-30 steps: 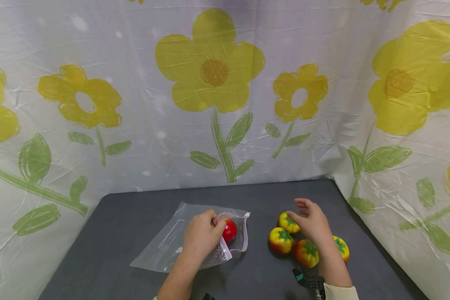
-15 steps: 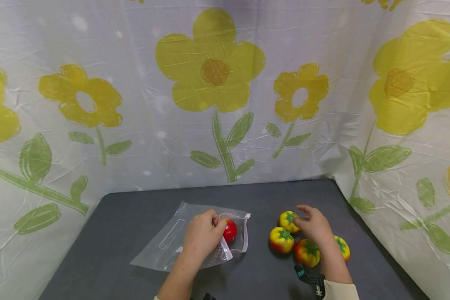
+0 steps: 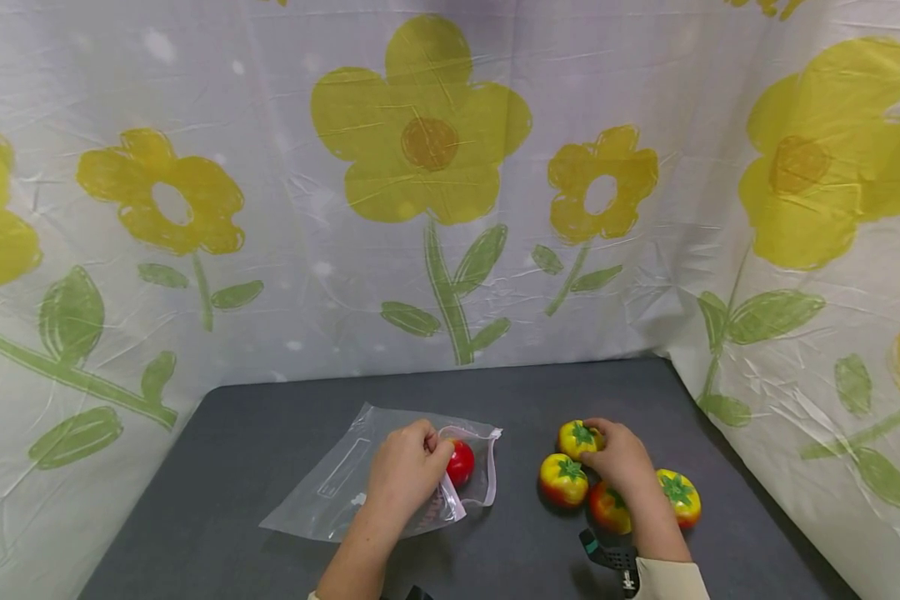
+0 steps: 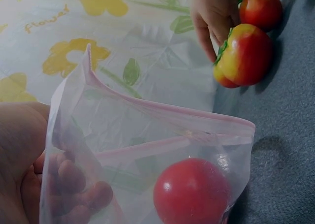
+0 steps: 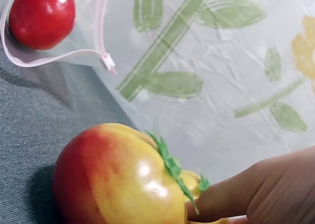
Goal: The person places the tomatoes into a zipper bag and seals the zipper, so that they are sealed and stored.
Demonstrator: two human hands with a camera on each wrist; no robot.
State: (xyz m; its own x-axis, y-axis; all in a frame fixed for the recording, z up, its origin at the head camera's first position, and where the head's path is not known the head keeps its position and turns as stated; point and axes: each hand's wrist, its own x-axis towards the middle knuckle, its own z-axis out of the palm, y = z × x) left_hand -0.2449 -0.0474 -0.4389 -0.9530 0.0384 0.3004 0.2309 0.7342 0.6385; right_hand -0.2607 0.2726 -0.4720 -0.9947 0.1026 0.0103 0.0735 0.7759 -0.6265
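My left hand (image 3: pixel 403 468) grips the edge of a clear zip bag (image 3: pixel 337 479) with a pink rim, its mouth held open toward the right. A red toy tomato (image 3: pixel 461 463) lies inside the bag, close to the mouth. At the right, my right hand (image 3: pixel 624 458) has its thumb and fingers around the farthest yellow toy tomato (image 3: pixel 576 438), which has a green leafy top. Closer to me, a yellow-red tomato (image 3: pixel 562 481) sits beside it; in the right wrist view this nearer tomato (image 5: pixel 118 177) hides most of the gripped one.
Two more yellow-red tomatoes, one partly under my right forearm (image 3: pixel 607 508) and one to its right (image 3: pixel 679 498), rest on the dark grey table (image 3: pixel 270 575). A flower-printed white curtain (image 3: pixel 307 292) closes off the back and sides.
My right hand has come down onto the farthest tomato, and its thumb and fingers have closed around it. The left hand and bag have stayed in place.
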